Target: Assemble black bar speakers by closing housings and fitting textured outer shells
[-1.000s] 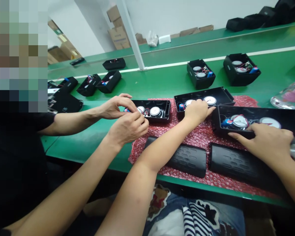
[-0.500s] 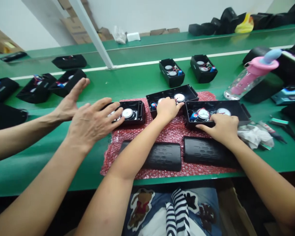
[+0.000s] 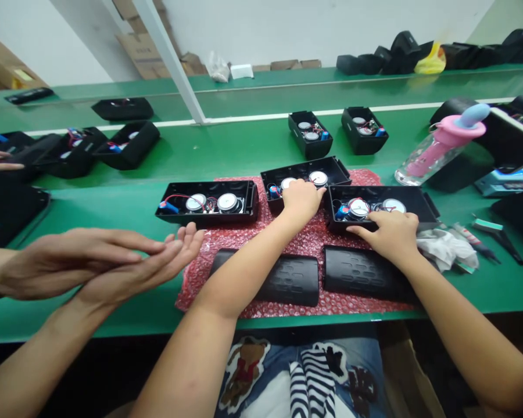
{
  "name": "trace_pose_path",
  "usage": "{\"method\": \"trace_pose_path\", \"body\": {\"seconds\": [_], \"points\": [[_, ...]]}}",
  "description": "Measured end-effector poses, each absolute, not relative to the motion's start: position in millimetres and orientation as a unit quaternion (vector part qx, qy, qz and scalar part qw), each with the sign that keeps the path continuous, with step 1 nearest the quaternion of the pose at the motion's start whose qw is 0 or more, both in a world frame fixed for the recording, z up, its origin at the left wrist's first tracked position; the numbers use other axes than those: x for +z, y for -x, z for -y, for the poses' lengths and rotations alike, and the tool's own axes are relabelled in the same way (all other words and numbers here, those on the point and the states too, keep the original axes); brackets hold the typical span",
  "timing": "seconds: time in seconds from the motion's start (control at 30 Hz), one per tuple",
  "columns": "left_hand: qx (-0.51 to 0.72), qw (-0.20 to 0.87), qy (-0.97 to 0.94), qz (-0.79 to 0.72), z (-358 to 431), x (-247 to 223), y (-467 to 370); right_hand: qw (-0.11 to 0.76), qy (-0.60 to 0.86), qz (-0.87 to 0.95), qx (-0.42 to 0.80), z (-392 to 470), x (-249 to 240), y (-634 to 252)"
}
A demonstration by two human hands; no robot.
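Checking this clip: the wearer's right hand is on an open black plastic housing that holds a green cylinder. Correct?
Colour is off: the head view shows a blue cylinder. The wearer's right hand is on the open black plastic housing.

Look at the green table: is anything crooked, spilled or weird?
The middle case at the left hand sits slanted, while the case to its left lies nearly straight. A pink-lidded bottle looks odd among black cases. I see no spill.

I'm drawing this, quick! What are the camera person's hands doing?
Left hand: curled over the middle black case; grip can't be told.
Right hand: holding the right black case by its near wall.
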State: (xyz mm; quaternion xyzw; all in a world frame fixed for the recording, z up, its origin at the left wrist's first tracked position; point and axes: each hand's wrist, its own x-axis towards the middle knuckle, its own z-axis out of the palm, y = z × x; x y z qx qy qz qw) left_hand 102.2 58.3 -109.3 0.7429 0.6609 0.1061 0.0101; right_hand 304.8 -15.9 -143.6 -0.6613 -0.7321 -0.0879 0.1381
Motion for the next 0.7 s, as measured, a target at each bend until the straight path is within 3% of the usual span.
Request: {"method": "trace_pose_path", "body": {"seconds": [0.7], "points": [[0.154, -0.029, -0.756, -0.635, -65, -124, -93, 0.206, 0.644, 0.731, -0.096, 14, -151, -308]]}}
